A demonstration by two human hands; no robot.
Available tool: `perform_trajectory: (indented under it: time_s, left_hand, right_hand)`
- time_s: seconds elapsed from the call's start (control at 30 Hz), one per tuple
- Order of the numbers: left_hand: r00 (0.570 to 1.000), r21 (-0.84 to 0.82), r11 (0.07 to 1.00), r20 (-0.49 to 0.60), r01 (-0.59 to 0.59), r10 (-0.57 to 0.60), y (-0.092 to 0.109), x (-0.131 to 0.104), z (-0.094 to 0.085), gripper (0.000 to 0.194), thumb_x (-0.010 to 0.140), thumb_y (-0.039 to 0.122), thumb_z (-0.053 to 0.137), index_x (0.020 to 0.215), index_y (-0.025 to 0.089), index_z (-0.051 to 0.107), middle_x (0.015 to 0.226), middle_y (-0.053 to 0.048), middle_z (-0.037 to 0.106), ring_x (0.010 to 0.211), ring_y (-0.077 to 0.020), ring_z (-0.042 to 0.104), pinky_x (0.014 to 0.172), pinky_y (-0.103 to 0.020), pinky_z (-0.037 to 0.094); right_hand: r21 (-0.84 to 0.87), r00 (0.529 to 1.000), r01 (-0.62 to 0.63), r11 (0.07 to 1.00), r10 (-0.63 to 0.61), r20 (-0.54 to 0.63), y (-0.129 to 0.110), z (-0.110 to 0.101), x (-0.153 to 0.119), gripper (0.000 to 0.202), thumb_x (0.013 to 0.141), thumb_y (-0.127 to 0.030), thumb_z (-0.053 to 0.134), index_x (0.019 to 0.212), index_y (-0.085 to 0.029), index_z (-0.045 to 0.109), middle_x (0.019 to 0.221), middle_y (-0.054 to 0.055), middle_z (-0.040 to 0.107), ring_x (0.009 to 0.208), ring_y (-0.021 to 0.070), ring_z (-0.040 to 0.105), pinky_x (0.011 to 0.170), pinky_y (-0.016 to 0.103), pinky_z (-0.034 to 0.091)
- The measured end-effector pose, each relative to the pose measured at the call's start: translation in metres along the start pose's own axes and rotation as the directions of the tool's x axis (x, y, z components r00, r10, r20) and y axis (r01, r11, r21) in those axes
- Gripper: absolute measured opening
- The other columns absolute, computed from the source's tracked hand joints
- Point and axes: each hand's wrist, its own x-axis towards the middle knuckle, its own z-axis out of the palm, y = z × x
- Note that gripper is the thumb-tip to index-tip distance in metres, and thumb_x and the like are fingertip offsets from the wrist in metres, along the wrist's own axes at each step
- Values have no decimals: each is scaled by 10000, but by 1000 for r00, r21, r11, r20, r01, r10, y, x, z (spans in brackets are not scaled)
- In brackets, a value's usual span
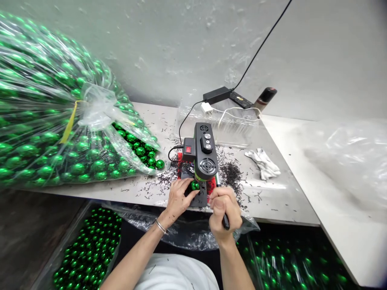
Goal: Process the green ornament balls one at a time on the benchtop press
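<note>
A shiny green ball sits low at the front of a small black bench machine, just under its rounded head. My left hand pinches this ball between thumb and fingers. My right hand is wrapped around the machine's lever handle, whose black end sticks out below the fist. A red rocker switch shows on the machine's side. Dark shavings lie in a heap to the right of the machine and scattered around its base.
A big clear bag of green balls fills the left, its torn opening spilling balls near the machine. White gloves lie at right. Behind are a clear plastic tray and power adapter. More green balls are below the table.
</note>
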Motion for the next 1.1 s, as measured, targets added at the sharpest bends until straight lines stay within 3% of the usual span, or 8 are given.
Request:
perform_trajectory:
  time_s: [0.17,0.4,0.57,0.7,0.8,0.93,1.03,1.1]
  left_hand:
    - [1000,-17,1000,7,10,-10,-4,0,3,274,914,378,657,1109,187,677,1054,-100,747,979,-264,673,971,-469,481]
    - [1000,-24,1000,16,10,-10,-5,-1,3,306,924,400,644,1139,184,665,1056,-105,744,989,-268,665,973,-475,471]
    - [1000,-29,1000,6,3,-3,-5,-2,4,299,931,395,630,1146,190,663,1052,-105,742,986,-269,666,971,-480,476]
    - [1000,-47,999,-3,4,-4,-5,1,6,293,923,396,641,1133,193,666,1040,-103,742,971,-270,671,979,-496,478]
    - [1000,-69,998,-13,15,-15,-3,0,3,293,928,384,637,1150,193,659,1064,-105,739,987,-272,669,991,-512,479]
    - [998,-56,997,26,-56,58,1,-27,-16,337,966,345,581,1261,184,606,1149,-127,709,1071,-268,647,998,-486,490]
    - [980,3,985,103,-172,171,1,-51,-35,549,949,469,584,1404,173,506,1278,-170,646,1190,-299,603,1046,-510,459]
    - [971,51,975,114,-218,211,-3,-54,-46,725,911,591,576,1470,152,431,1346,-200,599,1249,-331,563,1052,-527,448]
  right_hand:
    - [-30,998,55,998,-55,-3,17,3,-19,259,967,-149,414,728,-205,497,752,13,571,660,126,548,642,311,489]
    - [-96,983,144,985,-154,-103,46,18,-47,313,1018,-230,345,737,-213,481,779,-8,571,654,110,577,843,399,533]
    - [-101,979,192,976,-198,-49,54,19,-51,306,1010,-226,366,725,-225,478,757,-21,552,640,113,567,767,368,530]
    - [-95,985,167,981,-170,-30,42,13,-40,303,985,-173,370,705,-219,476,738,-17,540,640,125,543,764,381,514]
    - [-62,994,103,993,-106,-37,20,3,-16,294,955,-122,392,683,-209,463,716,-10,527,629,124,520,635,319,454]
    - [-27,999,-36,999,37,33,-7,-8,18,274,918,-70,462,677,-200,478,660,-16,525,650,130,549,594,285,406]
    - [-19,999,-35,999,35,1,-12,-6,23,290,915,-59,468,661,-197,469,643,-22,524,641,122,545,593,277,397]
    - [-22,999,-29,999,29,-36,-10,-2,18,300,916,-50,461,653,-195,463,634,-25,514,637,117,541,588,272,390]
